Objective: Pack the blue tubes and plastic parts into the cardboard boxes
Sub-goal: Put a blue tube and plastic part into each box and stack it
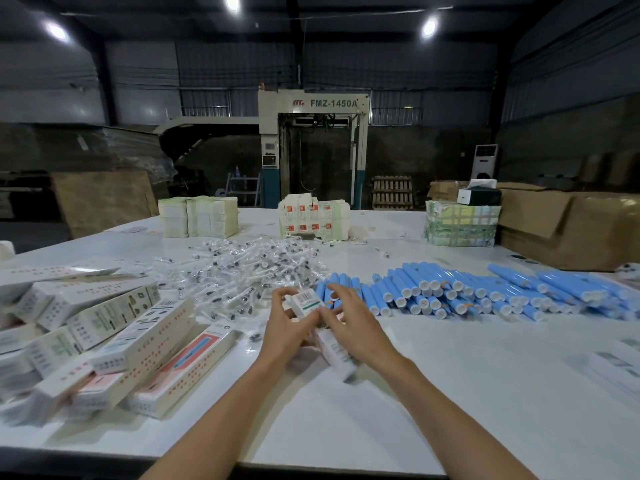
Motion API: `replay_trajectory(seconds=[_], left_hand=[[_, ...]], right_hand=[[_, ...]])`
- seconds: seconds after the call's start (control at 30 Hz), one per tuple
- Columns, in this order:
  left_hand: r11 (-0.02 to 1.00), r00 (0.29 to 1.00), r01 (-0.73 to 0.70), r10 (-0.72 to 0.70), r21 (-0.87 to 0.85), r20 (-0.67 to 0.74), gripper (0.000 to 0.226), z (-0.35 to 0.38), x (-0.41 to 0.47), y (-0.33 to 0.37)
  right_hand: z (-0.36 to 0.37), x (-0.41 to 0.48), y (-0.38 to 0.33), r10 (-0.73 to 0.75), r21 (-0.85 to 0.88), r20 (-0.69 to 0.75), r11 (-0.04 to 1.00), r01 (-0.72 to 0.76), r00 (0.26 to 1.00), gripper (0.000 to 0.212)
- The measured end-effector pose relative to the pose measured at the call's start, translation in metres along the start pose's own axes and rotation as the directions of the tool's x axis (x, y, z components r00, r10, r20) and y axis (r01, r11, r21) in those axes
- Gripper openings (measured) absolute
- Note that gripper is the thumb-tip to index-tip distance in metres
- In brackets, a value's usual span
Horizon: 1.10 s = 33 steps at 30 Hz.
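– On the white table [450, 375], how far along is the packing?

– Part way, I'd judge. A heap of long white printed cardboard boxes [138, 341] lies at the left. They look closed, so a good batch seems done.

– And what is left?

– Plenty. A wide pile of light-blue plastic tubes with white caps [485, 292] lies to the right. A mound of small plastic parts in clear wrappers [242, 271] sits just beyond the hands. Stacks of flat unfolded cartons [199, 216] wait at the far edge.

– The hands?

– Both grasp one slim white cardboard box with a barcoded end flap [304, 303], held near the table between the two piles. The left hand [289, 327] curls its fingers round the upper end, and the right hand [349, 327] wraps the body. Whether it is filled, I cannot tell.
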<state>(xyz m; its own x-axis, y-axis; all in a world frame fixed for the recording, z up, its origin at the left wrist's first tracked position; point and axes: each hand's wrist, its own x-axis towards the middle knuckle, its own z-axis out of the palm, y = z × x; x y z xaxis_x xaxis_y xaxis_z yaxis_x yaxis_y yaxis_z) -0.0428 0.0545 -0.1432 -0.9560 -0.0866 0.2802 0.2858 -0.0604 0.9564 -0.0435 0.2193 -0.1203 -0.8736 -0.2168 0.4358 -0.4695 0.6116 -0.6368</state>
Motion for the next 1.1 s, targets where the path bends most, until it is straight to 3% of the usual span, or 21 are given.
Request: replay_trajectory(seconds=[0.17,0.3,0.43,0.5,0.6,0.7,0.8,0.87,0.97,1.1], left_hand=[[0.983,0.988,0.142,-0.149,-0.115,-0.051,0.06,-0.004,0.002,-0.004],[0.972,0.986,0.162,-0.165,-0.173,-0.006,0.057,-0.001,0.005,-0.005],[0.967,0.982,0.187,-0.179,-0.174,0.061,0.047,0.005,0.006,-0.005],[0.982,0.987,0.143,-0.133,-0.121,0.085,0.031,0.006,0.003,-0.005],[0.986,0.991,-0.114,0.105,0.122,0.077,0.02,0.006,-0.005,-0.004],[0.842,0.954,-0.294,0.288,0.451,0.084,0.013,0.002,-0.008,-0.005],[0.581,0.927,-0.337,0.343,0.74,0.153,0.027,-0.002,-0.004,-0.015],[0.435,0.921,-0.317,0.352,0.843,0.165,0.028,-0.005,0.0,-0.02],[0.356,0.929,-0.247,0.352,0.901,0.116,0.028,-0.007,0.004,-0.021],[0.359,0.932,-0.226,0.349,0.906,0.095,0.025,-0.007,0.004,-0.02]], right_hand=[[0.003,-0.018,-0.009,-0.04,-0.251,0.092,0.966,0.062,0.995,0.063],[0.007,-0.031,-0.009,-0.164,-0.555,0.031,0.818,0.154,0.986,0.063],[-0.002,-0.037,-0.004,-0.114,-0.512,-0.013,0.854,0.091,0.993,0.058],[-0.01,-0.041,0.005,-0.093,-0.485,-0.032,0.872,0.066,0.995,0.055],[-0.036,-0.045,0.024,-0.061,-0.485,-0.091,0.874,0.009,0.994,0.054],[-0.083,-0.049,0.048,0.022,-0.5,-0.211,0.857,-0.128,0.977,0.055],[-0.145,-0.06,0.078,0.08,-0.563,-0.327,0.784,-0.262,0.942,0.053],[-0.187,-0.074,0.096,0.095,-0.629,-0.393,0.698,-0.343,0.915,0.053],[-0.243,-0.104,0.121,0.112,-0.697,-0.47,0.562,-0.446,0.875,0.048],[-0.297,-0.145,0.147,0.154,-0.729,-0.516,0.436,-0.527,0.842,0.043]])
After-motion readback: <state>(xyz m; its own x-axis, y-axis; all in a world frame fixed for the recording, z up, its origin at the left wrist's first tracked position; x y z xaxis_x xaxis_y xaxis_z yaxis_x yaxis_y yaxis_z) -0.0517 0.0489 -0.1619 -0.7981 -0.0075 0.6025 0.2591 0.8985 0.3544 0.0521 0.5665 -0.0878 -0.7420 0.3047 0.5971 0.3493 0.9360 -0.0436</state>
